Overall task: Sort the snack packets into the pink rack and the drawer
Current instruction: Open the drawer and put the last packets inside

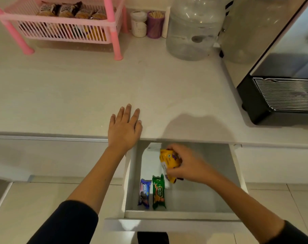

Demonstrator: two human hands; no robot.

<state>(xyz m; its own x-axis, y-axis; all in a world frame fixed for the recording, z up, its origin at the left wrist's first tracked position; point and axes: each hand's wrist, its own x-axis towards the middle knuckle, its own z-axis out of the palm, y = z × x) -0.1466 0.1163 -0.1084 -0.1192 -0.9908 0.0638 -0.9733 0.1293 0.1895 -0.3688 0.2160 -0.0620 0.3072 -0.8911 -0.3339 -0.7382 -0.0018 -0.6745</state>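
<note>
1. Nearest us, at the bottom of the frame, two dark sleeves reach upward from the lower corners.
2. We see the white drawer pulled open at lower centre, below the counter edge.
3. Our right hand is over the drawer, fingers closed around a yellow packet; a second yellowish packet just beneath it is partly hidden, and we cannot tell whether the hand holds that too.
4. On the drawer floor at its left side lie a blue cookie packet and a green biscuit packet, side by side and just apart.
5. Our left hand lies flat and open on the pale counter at mid-frame, holding nothing.
6. At upper left stands the pink rack, with brown snack packets on its upper shelf.
7. Right of it stand a white jar, a purple cup and a clear water jug.
8. A black machine fills the right edge.
</note>
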